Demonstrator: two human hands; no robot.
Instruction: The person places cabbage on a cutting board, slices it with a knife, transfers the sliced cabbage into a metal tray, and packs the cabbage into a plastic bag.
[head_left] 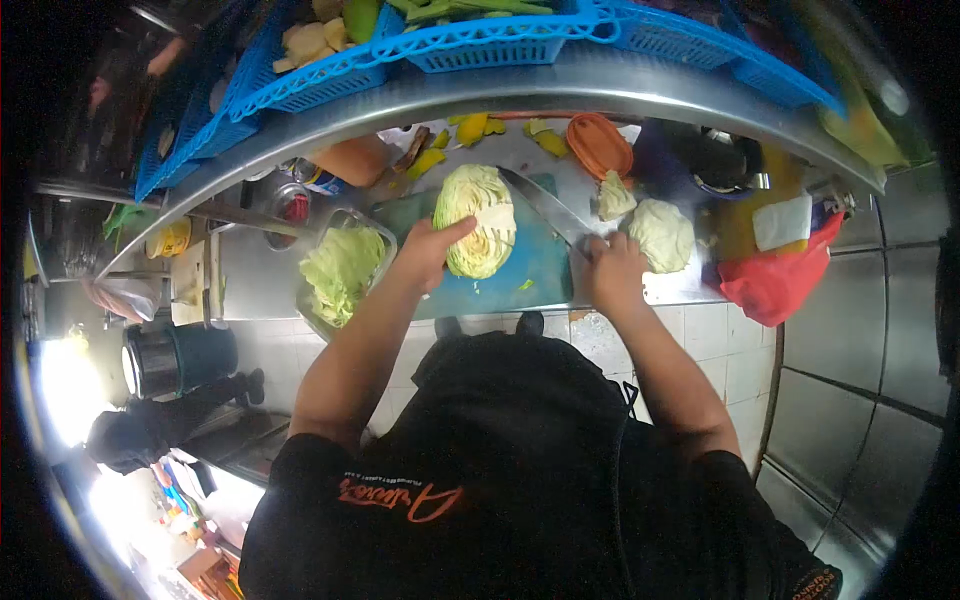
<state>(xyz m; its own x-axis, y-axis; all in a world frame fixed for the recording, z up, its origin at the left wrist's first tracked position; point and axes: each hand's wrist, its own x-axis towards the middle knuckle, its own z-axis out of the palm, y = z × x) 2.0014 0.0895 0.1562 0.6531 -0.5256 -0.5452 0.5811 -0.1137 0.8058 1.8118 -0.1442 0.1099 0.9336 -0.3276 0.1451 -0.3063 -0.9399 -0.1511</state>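
Observation:
A cut cabbage half [470,240] is held with its layered cut face toward me, over the blue-green cutting board [545,275]. My left hand [428,252] grips it from the left side, thumb across the cut face. To the right, my right hand [612,265] is closed round the handle of a large kitchen knife [545,205]. Its blade slants up and left, the tip close to the cabbage's upper right edge. Just right of that hand lies another pale cabbage [662,235], with a smaller cabbage piece [615,196] above it.
A clear container [385,240] of cabbage leaves [345,272] stands at left. Above runs a steel shelf [480,95] with blue baskets [490,50] of vegetables. Yellow peels [470,128], an orange plastic container [600,145] and a red bag [780,275] lie around. Another person [150,435] is at lower left.

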